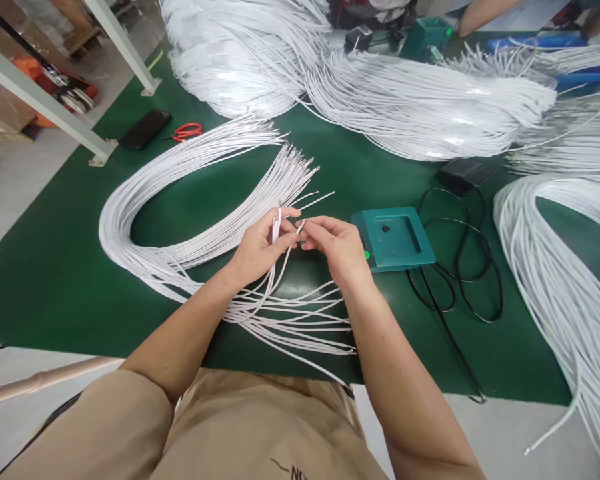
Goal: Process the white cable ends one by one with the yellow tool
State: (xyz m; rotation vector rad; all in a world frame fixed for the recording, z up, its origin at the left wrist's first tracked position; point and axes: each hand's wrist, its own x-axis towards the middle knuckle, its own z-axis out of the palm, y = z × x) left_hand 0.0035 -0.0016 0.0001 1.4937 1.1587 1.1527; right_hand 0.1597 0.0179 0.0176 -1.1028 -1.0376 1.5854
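Observation:
My left hand (263,245) is closed on a few white cables (277,227), which stand up between its fingers and trail down toward the bench edge. Beside it, my right hand (333,243) pinches the small tip of one white cable (301,227), and the fingertips of both hands nearly meet there. A curved bundle of white cables (117,217) lies to the left, its ends just beyond my hands. More loose cable ends (300,327) spread out under my wrists. To the right of my right hand sits a teal device (425,239) with a lit green button.
Black cords (485,267) coil right of the device, near a black box (465,175). Large white cable bundles (430,107) fill the far side and the right. A black phone-like object (145,129), red-handled scissors (187,131) and a metal post (45,100) are at the left. A person's arm (485,15) shows beyond.

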